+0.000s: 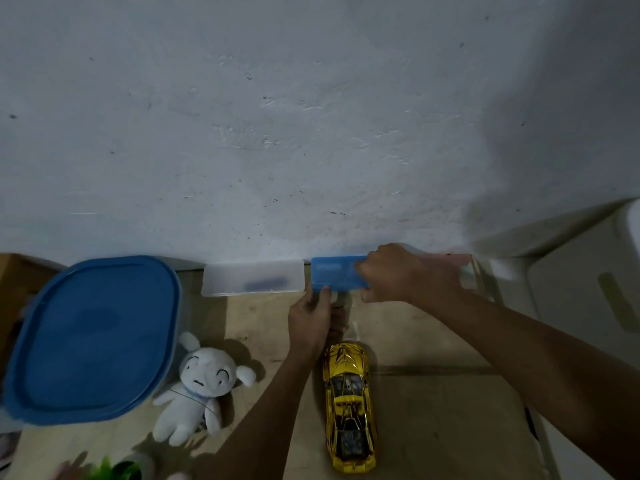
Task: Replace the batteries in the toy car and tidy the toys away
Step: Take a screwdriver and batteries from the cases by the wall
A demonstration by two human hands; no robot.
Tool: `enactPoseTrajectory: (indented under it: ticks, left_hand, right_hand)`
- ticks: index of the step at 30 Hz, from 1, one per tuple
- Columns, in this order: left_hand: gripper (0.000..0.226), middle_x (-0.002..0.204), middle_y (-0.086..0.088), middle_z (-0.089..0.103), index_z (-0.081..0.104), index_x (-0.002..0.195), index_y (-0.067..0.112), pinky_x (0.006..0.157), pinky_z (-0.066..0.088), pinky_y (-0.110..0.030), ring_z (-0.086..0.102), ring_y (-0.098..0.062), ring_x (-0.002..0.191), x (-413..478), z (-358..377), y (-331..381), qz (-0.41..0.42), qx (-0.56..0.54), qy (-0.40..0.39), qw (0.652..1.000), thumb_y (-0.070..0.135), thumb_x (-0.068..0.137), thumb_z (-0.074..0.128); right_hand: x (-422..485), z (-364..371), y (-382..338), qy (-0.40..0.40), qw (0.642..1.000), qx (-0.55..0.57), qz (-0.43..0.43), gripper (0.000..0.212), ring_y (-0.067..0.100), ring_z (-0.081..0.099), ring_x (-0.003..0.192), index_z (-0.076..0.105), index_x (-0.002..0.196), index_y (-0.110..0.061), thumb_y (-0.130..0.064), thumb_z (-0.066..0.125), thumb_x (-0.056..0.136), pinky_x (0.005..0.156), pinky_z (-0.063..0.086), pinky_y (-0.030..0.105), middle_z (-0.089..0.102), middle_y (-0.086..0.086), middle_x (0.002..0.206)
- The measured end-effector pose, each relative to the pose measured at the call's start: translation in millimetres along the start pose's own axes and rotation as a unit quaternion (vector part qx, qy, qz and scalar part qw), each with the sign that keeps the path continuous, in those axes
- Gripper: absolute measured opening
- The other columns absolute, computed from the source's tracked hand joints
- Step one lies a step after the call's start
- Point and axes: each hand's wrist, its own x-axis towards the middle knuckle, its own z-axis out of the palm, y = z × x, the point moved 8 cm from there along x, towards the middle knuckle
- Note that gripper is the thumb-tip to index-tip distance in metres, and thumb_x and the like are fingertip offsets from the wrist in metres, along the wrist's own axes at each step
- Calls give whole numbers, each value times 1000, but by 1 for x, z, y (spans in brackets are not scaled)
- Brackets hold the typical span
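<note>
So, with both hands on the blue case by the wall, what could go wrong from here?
1. The blue case is held by the left hand and right hand at the table's far edge; if it pops open, small contents may scatter.
2. The car lies just under the forearms; an elbow could knock it.
3. The clear box sits right beside it and could get shoved.

Toy car (349, 407): glossy, mirror-like gold chrome finish, looks like plated plastic. Plush toy (195, 389) left of the car: white soft cloth, matt, fuzzy. Blue lid (90, 337) further left: smooth plastic, dull sheen. Beyond the car, blue case (334, 273): translucent plastic, slightly frosted; clear box (252, 278) beside it: frosted, milky plastic. Counter (433, 403) under the car: pale wood look, matt. Wall (311, 116) behind: rough painted plaster, matt, pitted and scuffed.
</note>
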Motion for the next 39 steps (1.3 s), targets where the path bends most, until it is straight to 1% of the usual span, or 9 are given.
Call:
enactPoseTrajectory:
  ticks: [6,9,12,16,20,24,28,34,39]
  left_hand:
    - [24,79,-21,74,66,108,18,51,58,-35,71,-37,65,-2,1,4,-21,-9,2,1000,36,100,53]
    - [15,83,-22,75,64,110,21,49,59,-31,71,-33,64,-2,1,4,-44,-27,12,999,27,100,55]
    - [19,83,-23,75,63,114,32,50,60,-33,71,-35,64,-3,0,4,-39,-45,22,998,22,100,56]
    - [22,90,-12,77,67,116,29,68,63,-43,75,-31,77,-5,-4,0,-41,-47,37,997,23,96,61]
    - [25,96,-12,77,67,116,25,55,60,-28,76,-29,73,-6,-7,-5,-95,-108,18,989,17,93,64]
    - [26,91,-8,79,68,110,34,62,62,-30,76,-31,78,-6,-7,-5,-111,-140,-8,984,16,91,66]
    - [30,92,-7,79,66,117,31,68,62,-31,76,-30,82,-5,-8,-6,-113,-141,-17,983,17,90,67]
    - [33,93,-6,79,67,124,23,69,61,-31,76,-28,81,-6,-8,-6,-115,-124,-32,985,17,91,66]
    - [32,94,-6,79,64,127,22,72,60,-33,76,-28,83,-6,-9,-7,-112,-113,-35,987,22,95,60]
  right_hand:
    - [4,-4,6,13,1000,-15,-12,46,24,63,84,66,110,-16,-51,55,82,72,43,31,69,7,98]
    - [1,-15,8,67,997,-24,-7,40,23,60,67,68,96,-14,-49,57,79,63,40,29,70,6,82]
    - [-8,-24,17,144,989,-1,32,27,26,63,53,74,83,-19,-41,64,71,54,40,26,70,5,65]
    - [-24,-30,26,252,961,84,72,13,21,64,64,73,77,-17,-21,60,79,50,49,27,70,1,78]
    - [-42,-23,12,305,947,78,69,10,22,61,65,69,78,-10,-1,73,75,50,51,30,63,6,75]
    - [-58,-17,31,384,861,242,229,17,12,53,42,64,71,-11,-9,80,77,40,41,20,63,1,58]
    - [-47,19,33,323,795,434,273,21,12,59,59,56,74,-15,-22,71,87,52,48,26,63,-2,70]
    - [-28,26,11,180,923,312,139,28,18,57,111,70,114,-16,-32,61,93,88,48,33,68,0,116]
    - [-22,19,-4,170,965,166,114,25,20,59,102,71,109,-18,-30,59,92,78,51,36,65,0,105]
